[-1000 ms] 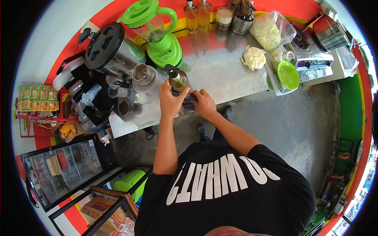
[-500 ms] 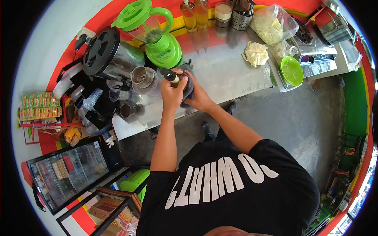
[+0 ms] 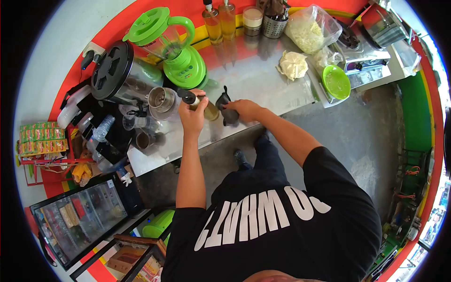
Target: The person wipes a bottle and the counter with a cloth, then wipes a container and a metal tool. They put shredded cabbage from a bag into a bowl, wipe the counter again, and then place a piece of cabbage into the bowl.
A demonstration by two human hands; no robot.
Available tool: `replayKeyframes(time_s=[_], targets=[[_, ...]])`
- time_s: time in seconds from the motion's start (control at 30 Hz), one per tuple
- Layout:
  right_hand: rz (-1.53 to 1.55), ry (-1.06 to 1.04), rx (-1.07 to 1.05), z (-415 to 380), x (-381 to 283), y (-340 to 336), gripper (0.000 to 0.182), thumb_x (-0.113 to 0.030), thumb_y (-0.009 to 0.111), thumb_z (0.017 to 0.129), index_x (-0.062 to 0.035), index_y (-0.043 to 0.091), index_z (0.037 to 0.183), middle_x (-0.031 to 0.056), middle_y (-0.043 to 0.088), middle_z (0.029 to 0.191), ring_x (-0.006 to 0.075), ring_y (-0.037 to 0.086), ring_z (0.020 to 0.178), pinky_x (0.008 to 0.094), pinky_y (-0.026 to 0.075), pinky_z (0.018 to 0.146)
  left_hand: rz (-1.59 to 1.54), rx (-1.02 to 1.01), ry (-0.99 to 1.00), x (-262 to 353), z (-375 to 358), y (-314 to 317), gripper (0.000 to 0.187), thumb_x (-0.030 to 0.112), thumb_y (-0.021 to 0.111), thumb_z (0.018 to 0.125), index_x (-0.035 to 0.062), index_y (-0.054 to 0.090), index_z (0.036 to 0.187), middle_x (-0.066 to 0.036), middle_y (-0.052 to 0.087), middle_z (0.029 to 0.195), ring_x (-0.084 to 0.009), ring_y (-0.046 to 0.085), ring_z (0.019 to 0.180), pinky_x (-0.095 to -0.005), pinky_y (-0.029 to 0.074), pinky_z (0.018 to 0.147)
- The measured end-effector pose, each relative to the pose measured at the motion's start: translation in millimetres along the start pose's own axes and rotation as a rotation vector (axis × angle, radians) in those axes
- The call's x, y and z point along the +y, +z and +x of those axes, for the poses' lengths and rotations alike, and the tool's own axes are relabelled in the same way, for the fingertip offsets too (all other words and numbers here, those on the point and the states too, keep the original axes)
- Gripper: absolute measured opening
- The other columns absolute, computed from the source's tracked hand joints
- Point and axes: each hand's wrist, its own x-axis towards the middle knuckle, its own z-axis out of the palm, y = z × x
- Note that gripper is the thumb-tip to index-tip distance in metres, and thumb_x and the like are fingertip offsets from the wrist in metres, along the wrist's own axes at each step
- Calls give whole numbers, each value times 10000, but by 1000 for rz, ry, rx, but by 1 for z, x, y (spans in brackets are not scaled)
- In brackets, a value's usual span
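Note:
My left hand (image 3: pixel 192 118) is wrapped round a clear bottle (image 3: pixel 211 112) with a black top and yellowish liquid inside. The bottle is tilted over the steel table (image 3: pixel 263 94), its top pointing to the left. To its right, my right hand (image 3: pixel 245 111) grips a dark grey cloth (image 3: pixel 229 115), bunched under the fingers and apart from the bottle. A metal cup (image 3: pixel 160 99) stands left of my left hand. Just beyond the hands is a green blender (image 3: pixel 184 68).
Two bottles of amber liquid (image 3: pixel 220 26) stand against the back wall beside a jar (image 3: pixel 252 21) and a perforated utensil holder (image 3: pixel 274 26). A dark-lidded container (image 3: pixel 112 73) is at left. Plastic bags (image 3: pixel 310 35), a green bowl (image 3: pixel 336 82) and a stove (image 3: pixel 366 66) are at right.
My right hand has drawn the cloth away from the bottle to the right, where both hands were together before. The left hand still holds the bottle, now more exposed. The whole view has shifted slightly.

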Motion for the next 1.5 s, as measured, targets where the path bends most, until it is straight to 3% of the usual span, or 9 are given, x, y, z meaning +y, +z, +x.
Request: replayKeyframes(time_s=[0.23,0.27,0.4,0.83,0.93,1.03,1.13,1.3,1.5], targets=[[-162,116,387,-62,73,-54,669,31,673,741,-50,558,1395,219,538,1460,388,472,1386,417,399,1149,121,166,24,6,-12,3,75,52,705,952,-23,696,956,-38,695,944,-129,611,832,-282,486,792],[-254,317,177,-64,80,-45,792,-156,735,802,-49,422,1522,288,341,1593,430,269,1512,464,266,1232,110,243,53,7,-18,0,83,53,697,955,-30,695,965,-47,700,950,-131,615,846,-288,486,800],[-138,376,366,-39,69,3,828,-567,557,957,-98,323,1598,271,163,1673,413,105,1568,532,100,1259,110,429,6,17,-47,-28,102,54,652,969,-34,704,971,-71,714,965,-147,633,883,-316,495,841],[-293,-442,285,19,-77,121,500,-226,603,924,-123,586,1414,113,437,1591,243,385,1485,420,305,1214,247,655,24,64,-119,-102,85,-11,591,970,-54,658,940,-139,722,1005,-202,669,934,-351,511,933],[347,-490,-111,-6,-79,83,261,-70,616,812,-90,769,1024,149,757,1044,284,717,1015,420,539,933,213,654,31,63,-123,-105,69,-20,600,963,-56,655,941,-141,723,1001,-202,669,926,-350,515,921],[490,48,94,-36,-52,5,273,-45,631,799,-36,741,1048,189,741,1024,334,719,928,385,559,815,138,680,12,67,-125,-104,60,-27,611,955,-56,657,928,-142,723,994,-202,670,916,-350,521,905],[173,120,705,-58,26,-14,380,-17,596,810,-42,692,1176,206,710,1156,390,671,1086,401,528,968,119,655,55,63,-130,-107,67,-25,619,950,-54,668,914,-140,722,991,-204,669,910,-358,526,893],[-272,428,792,-62,74,48,771,-399,654,939,56,394,1504,227,348,1615,407,280,1515,544,206,1233,181,667,19,64,-144,-112,70,-22,627,947,-66,682,942,-134,722,980,-199,669,918,-350,518,908],[-258,-49,604,-27,-49,134,572,-195,647,940,-7,477,1453,199,395,1588,342,341,1496,477,239,1242,192,644,0,65,-140,-108,70,-12,645,944,-62,691,933,-118,726,969,-184,664,926,-343,507,918]])
